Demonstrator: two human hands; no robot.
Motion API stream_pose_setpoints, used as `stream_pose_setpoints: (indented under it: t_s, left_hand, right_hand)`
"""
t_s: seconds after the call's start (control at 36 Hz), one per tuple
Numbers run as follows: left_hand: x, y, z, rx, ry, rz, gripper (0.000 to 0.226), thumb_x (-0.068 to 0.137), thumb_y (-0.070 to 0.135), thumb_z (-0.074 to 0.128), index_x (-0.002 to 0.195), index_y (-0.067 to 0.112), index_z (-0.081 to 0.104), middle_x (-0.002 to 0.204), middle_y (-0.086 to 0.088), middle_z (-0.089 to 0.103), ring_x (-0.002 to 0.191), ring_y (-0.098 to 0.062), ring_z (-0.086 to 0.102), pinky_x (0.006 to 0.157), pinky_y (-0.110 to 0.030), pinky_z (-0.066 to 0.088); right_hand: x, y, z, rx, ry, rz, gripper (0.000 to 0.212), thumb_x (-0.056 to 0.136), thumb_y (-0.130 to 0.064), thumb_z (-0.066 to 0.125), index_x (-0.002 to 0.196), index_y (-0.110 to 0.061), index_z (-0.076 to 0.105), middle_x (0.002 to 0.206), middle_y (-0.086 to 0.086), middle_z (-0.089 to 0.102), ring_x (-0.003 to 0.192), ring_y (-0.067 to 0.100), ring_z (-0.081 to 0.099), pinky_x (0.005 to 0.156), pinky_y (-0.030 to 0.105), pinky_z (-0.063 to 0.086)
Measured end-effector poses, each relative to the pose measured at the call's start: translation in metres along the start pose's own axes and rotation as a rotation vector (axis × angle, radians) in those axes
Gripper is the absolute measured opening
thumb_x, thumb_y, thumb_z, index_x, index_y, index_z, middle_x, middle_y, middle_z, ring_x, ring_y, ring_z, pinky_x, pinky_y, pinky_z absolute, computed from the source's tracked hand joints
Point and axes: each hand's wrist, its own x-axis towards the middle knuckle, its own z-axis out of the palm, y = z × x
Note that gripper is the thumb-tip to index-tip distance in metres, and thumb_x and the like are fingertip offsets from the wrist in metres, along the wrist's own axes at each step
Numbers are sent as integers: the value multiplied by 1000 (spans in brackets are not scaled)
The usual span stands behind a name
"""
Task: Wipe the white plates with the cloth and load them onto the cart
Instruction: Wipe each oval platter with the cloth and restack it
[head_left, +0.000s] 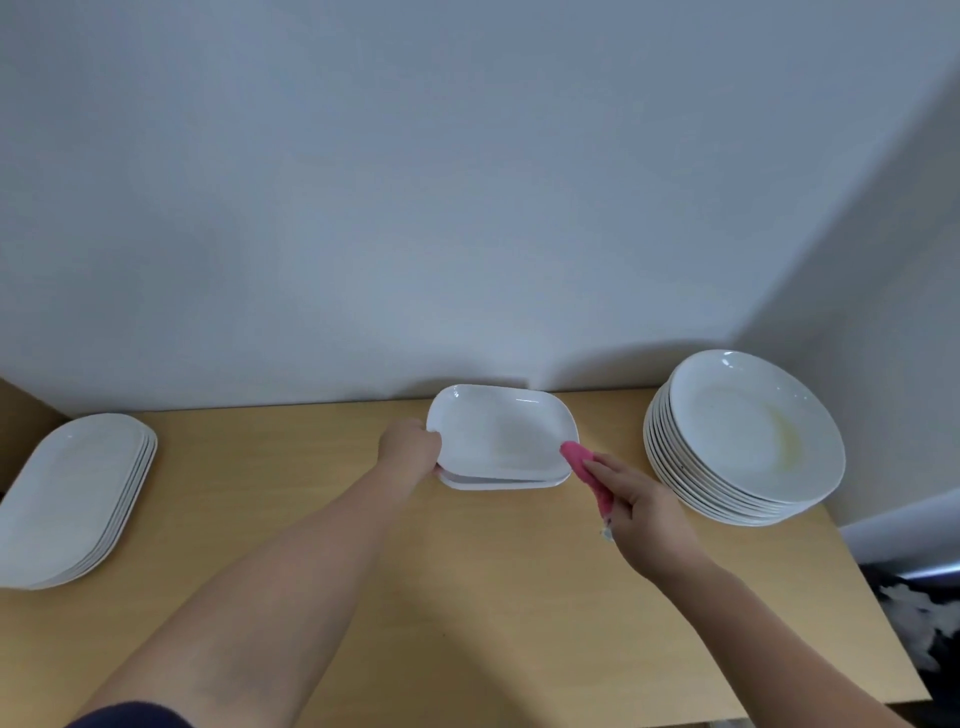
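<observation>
A pale grey wall (467, 182) fills the top of the view and meets the back edge of the wooden worktop (467, 597). The worktop has lots of bare room in the middle and at the front. Its right edge runs down just past a tall stack of round plates (753, 431). This stack sits in the back right corner, close to the wall and the edge. The top round plate is a shallow dish with a faint yellow smear in it.

At the far left lies a stack of oval plates (72, 493). It is partly cut off by the side of the view and is well apart from the rest.

Between the two stacks, near the wall, are two white rectangular plates, one over the other. The top plate (498, 431) is tipped up a bit. The bottom plate (498, 484) lies flat on the worktop.

The left hand (410, 444) grips the left rim of the top plate, with its fingers curled round it. The right hand (644, 509) holds a pink cloth (587, 467). Its fingers are close together and pinch the cloth against the thumb. The tip of the cloth touches the right end of the top plate.

A dark sleeve (130, 717) shows at the bottom left.
</observation>
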Motion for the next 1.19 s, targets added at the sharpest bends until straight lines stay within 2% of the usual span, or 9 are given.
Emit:
stream_pose_setpoints:
  t_s: [0.28, 0.44, 0.56, 0.64, 0.72, 0.92, 1.03, 1.11, 1.19]
  left_hand:
    - [-17, -7, -18, -81, -25, 118, 27, 83, -1, 44, 101, 17, 54, 91, 2, 59, 83, -24, 65, 68, -41, 61]
    - [-27, -36, -51, -128, 15, 106, 33, 85, 2, 47, 113, 17, 52, 104, 0, 58, 84, -20, 66, 73, -45, 61]
    - [-35, -66, -80, -176, 42, 73, 31, 86, 3, 48, 113, 18, 53, 102, 2, 59, 84, -19, 67, 72, -43, 61]
    - [-42, -90, -102, -200, 74, 51, 28, 87, 3, 49, 110, 20, 52, 101, 1, 59, 83, -19, 66, 72, -43, 61]
    - [-50, -115, -124, -200, 82, 32, 27, 87, 4, 49, 108, 21, 51, 101, 0, 59, 84, -20, 66, 71, -43, 62]
    - [-59, -160, -152, -212, 77, -40, 27, 87, 3, 48, 107, 19, 52, 102, -3, 60, 85, -23, 66, 69, -45, 61]
    - [-60, -173, -156, -195, 67, -58, 28, 87, 4, 48, 110, 19, 52, 102, -2, 60, 84, -21, 66, 69, -43, 61]
    - [-59, -177, -157, -177, 56, -54, 26, 87, 5, 48, 108, 20, 52, 100, 0, 59, 83, -19, 65, 71, -44, 61]
    - [-58, -179, -156, -180, 53, -56, 25, 87, 5, 48, 107, 20, 52, 99, 1, 59, 83, -18, 64, 71, -45, 61]
  right_hand:
    - [-4, -21, 3, 14, 20, -33, 55, 89, 16, 42, 129, -16, 61, 133, -16, 56, 92, -3, 53, 98, 35, 47]
    - [-3, -42, 10, 0, 40, -91, 60, 89, 15, 40, 129, -25, 61, 96, -41, 57, 83, -15, 53, 90, 22, 41]
    - [1, -63, 29, 29, 47, -127, 57, 90, 17, 38, 128, -19, 61, 112, -38, 56, 103, -18, 53, 96, 20, 42]
    - [2, -76, 50, 10, -5, -141, 59, 90, 17, 36, 131, -20, 60, 96, -39, 57, 89, -15, 54, 86, 9, 41]
    - [1, -88, 73, 18, -40, -146, 61, 90, 16, 35, 130, -22, 61, 102, -32, 59, 83, -14, 53, 75, 3, 39]
    - [0, -111, 128, 8, -114, -148, 55, 91, 15, 36, 132, -15, 59, 136, -7, 56, 96, 1, 48, 86, 20, 40]
    - [-3, -120, 152, 7, -162, -152, 55, 93, 9, 40, 132, -24, 59, 127, -18, 58, 95, -4, 52, 95, 19, 40]
    - [-1, -121, 169, -45, -191, -170, 56, 92, 12, 40, 132, -22, 59, 139, -18, 51, 125, -6, 46, 109, 14, 30]
    - [3, -117, 183, -86, -195, -170, 55, 91, 13, 42, 131, -19, 60, 135, -29, 45, 125, -13, 41, 102, 1, 24]
